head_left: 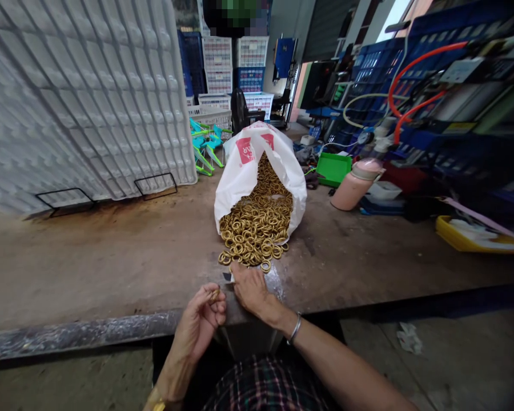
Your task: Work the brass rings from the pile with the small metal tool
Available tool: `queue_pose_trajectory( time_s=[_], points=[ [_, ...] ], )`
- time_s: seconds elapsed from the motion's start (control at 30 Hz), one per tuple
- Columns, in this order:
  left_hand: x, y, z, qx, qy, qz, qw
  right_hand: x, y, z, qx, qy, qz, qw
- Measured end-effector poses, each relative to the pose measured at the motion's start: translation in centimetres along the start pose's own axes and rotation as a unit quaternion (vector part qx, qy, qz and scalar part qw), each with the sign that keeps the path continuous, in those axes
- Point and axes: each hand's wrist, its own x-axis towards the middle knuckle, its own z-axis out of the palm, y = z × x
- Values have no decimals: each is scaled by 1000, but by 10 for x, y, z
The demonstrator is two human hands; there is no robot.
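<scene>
My left hand [203, 317] is raised just in front of the table edge, its fingers curled and pinching a small brass-coloured ring [215, 295]. Beside it, my right hand [251, 288] reaches to the near edge of a heap of such rings [257, 222]. Its fingers are bent downward, and their tips are partly hidden. A small object with a dark tip [227, 277] and a whitish part shows at the right hand's fingers; what it is stays unclear. The rings spill from the open mouth of a white plastic bag [235, 185] with red print, lying on the table.
White moulded trays [111, 103] stand upright on the left, by black wire holders [156, 185]. To the right are a pink bottle [354, 185], a green bin [334, 168] and a yellow tray [475, 237]. Stacked crates [251, 80] and turquoise-green pieces [208, 142] lie behind.
</scene>
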Motion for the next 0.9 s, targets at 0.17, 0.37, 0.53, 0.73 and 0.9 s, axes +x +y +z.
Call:
queue_pose_trajectory(
  time_s=[0.17, 0.37, 0.53, 0.73, 0.9],
  points=[
    [6, -2, -4, -58, 46, -32, 997, 2, 8, 3, 30, 15, -3, 999],
    [11, -8, 5, 40, 64, 29, 997, 1, 27, -5, 357, 62, -34, 931],
    [14, -12, 13, 165, 40, 86, 982, -7, 31, -8, 569, -11, -43, 821],
    [15, -13, 14, 246, 44, 108, 962, -12, 25, -13, 598, -50, -31, 799],
    [12, -13, 15, 384, 64, 219, 895, -12, 19, -17, 512, 8, -35, 858]
  ],
)
